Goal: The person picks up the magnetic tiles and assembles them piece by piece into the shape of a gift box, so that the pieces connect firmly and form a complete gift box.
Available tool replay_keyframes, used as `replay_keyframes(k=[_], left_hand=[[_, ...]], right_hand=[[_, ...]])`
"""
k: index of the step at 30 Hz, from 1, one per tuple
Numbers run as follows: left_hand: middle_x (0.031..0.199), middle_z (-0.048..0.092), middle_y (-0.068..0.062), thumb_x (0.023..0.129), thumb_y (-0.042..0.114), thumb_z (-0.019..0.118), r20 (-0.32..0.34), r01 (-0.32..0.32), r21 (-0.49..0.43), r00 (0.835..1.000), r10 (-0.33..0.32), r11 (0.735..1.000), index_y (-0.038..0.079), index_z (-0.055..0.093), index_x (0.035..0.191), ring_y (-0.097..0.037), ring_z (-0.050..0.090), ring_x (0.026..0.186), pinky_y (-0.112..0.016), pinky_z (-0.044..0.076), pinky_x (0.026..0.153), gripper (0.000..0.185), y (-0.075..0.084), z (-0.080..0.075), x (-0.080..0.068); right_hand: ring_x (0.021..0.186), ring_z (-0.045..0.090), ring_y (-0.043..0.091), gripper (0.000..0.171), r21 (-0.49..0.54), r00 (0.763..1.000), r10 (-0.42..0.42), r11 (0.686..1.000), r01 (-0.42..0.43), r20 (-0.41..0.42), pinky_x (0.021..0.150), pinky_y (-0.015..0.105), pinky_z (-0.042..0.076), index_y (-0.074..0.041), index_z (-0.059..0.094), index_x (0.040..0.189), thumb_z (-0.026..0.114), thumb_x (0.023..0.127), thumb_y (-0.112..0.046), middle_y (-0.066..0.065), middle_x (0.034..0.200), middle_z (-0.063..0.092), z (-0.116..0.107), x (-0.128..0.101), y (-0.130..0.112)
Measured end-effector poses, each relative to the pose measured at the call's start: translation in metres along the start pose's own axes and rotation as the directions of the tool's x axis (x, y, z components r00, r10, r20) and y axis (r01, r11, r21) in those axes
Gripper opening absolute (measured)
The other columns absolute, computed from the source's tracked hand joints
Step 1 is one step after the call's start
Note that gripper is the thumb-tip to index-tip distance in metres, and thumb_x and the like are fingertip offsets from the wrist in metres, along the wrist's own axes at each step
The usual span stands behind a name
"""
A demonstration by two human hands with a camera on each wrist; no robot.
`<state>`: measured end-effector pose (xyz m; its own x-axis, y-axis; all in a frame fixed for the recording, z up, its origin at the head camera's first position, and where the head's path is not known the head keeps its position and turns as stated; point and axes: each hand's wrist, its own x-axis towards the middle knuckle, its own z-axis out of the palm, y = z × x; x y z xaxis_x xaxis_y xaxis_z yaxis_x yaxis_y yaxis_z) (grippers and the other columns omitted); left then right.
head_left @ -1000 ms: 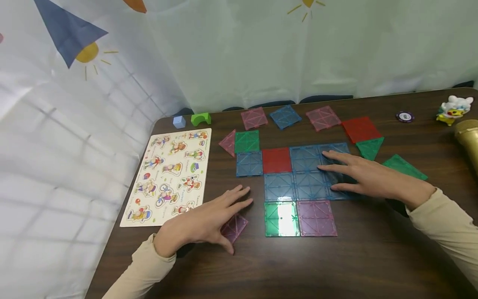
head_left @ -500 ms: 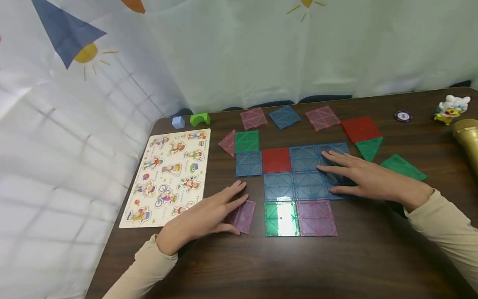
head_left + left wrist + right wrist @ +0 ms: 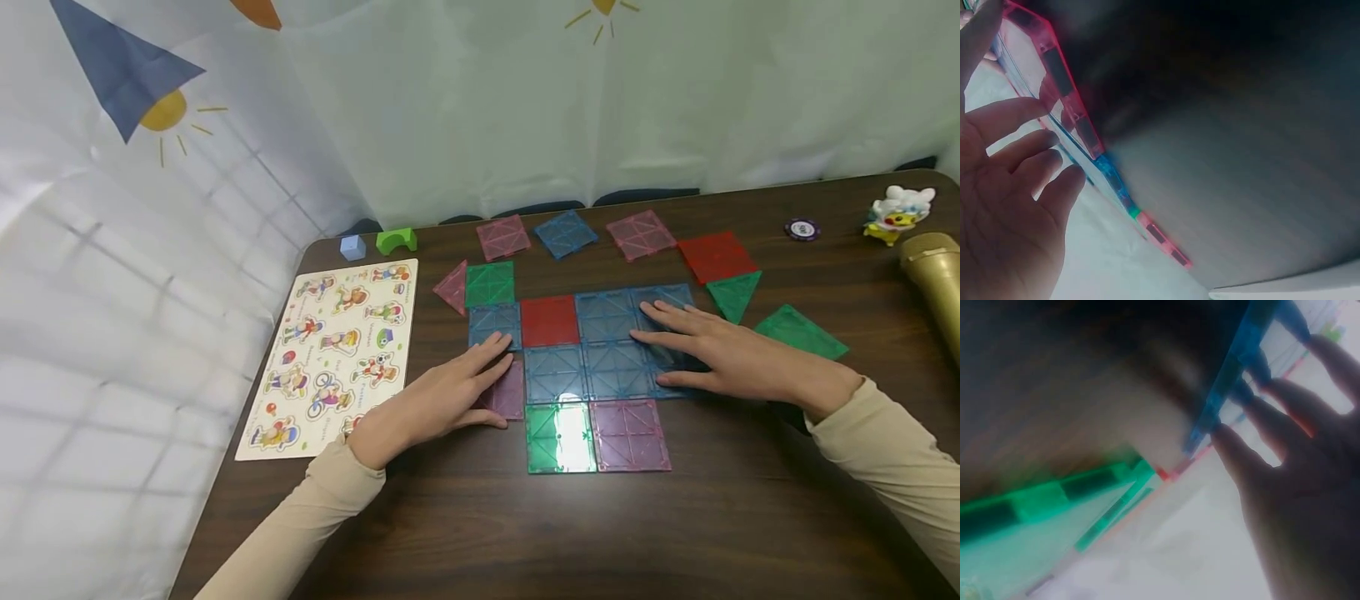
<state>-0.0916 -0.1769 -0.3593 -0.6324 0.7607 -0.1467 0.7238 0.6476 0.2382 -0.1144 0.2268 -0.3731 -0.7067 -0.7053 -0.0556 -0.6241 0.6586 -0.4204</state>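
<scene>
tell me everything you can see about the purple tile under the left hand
The translucent purple square plastic tile lies flat on the dark wooden table, mostly hidden by the left hand, whose straight fingers press on it. Its right edge meets a blue square tile; its upper edge meets another blue tile. Faint moulded ribs show inside its frame.

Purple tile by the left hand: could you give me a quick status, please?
Left hand flat on purple tile, touching blue tiles. Right hand flat on blue tiles. Nothing in the way.
</scene>
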Motion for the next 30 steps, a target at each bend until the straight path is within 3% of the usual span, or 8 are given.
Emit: replay_keyframes(k=[8,16,21,25,30], left_hand=[[0.171,0.025,-0.017,0.1,0.045,0.07,0.012,0.026,-0.018,1.0,-0.026,1.0,-0.001,0.036,0.16,-0.03,0.033,0.154,-0.042,0.05,0.107,0.083,-0.002,-0.003,0.012],[0.172,0.024,-0.017,0.099,0.045,0.071,0.024,0.038,-0.075,0.999,-0.036,0.996,0.0,0.035,0.161,-0.03,0.032,0.155,-0.044,0.049,0.109,0.084,-0.003,-0.004,0.013],[0.172,0.023,-0.014,0.104,0.049,0.061,0.072,0.058,-0.125,0.996,-0.049,0.991,0.002,0.036,0.162,-0.029,0.031,0.156,-0.046,0.044,0.114,0.078,-0.01,-0.004,0.017],[0.171,0.025,-0.016,0.11,0.042,0.054,0.084,0.11,-0.118,0.991,-0.101,0.987,-0.001,0.039,0.159,-0.029,0.03,0.156,-0.048,0.041,0.116,0.067,-0.009,-0.017,0.026],[0.172,0.016,-0.023,0.112,0.041,0.049,0.062,0.21,-0.074,0.977,-0.205,0.975,-0.003,0.029,0.162,-0.035,0.018,0.159,-0.048,0.034,0.121,0.071,-0.019,-0.022,0.043]], right_hand=[[0.154,0.026,0.047,0.065,0.017,1.0,0.0,1.0,0.0,0.0,0.115,0.072,0.027,-0.015,0.052,0.156,0.074,0.098,-0.035,0.021,0.169,0.029,0.0,0.0,-0.001],[0.155,0.025,0.046,0.065,0.024,1.0,0.003,1.0,-0.003,-0.007,0.116,0.071,0.026,-0.015,0.052,0.156,0.074,0.098,-0.035,0.021,0.169,0.029,-0.001,-0.001,0.0],[0.155,0.025,0.045,0.064,0.029,1.0,0.005,1.0,-0.005,-0.008,0.116,0.071,0.026,-0.015,0.053,0.156,0.074,0.098,-0.035,0.02,0.169,0.029,0.0,-0.002,0.0],[0.154,0.025,0.047,0.064,0.034,1.0,0.008,0.999,-0.008,-0.006,0.116,0.072,0.027,-0.015,0.053,0.156,0.074,0.098,-0.035,0.021,0.169,0.029,0.0,-0.002,0.0],[0.154,0.025,0.049,0.064,0.036,1.0,0.016,0.999,-0.016,0.002,0.115,0.073,0.026,-0.015,0.053,0.155,0.074,0.098,-0.035,0.021,0.169,0.029,0.001,-0.001,0.0]])
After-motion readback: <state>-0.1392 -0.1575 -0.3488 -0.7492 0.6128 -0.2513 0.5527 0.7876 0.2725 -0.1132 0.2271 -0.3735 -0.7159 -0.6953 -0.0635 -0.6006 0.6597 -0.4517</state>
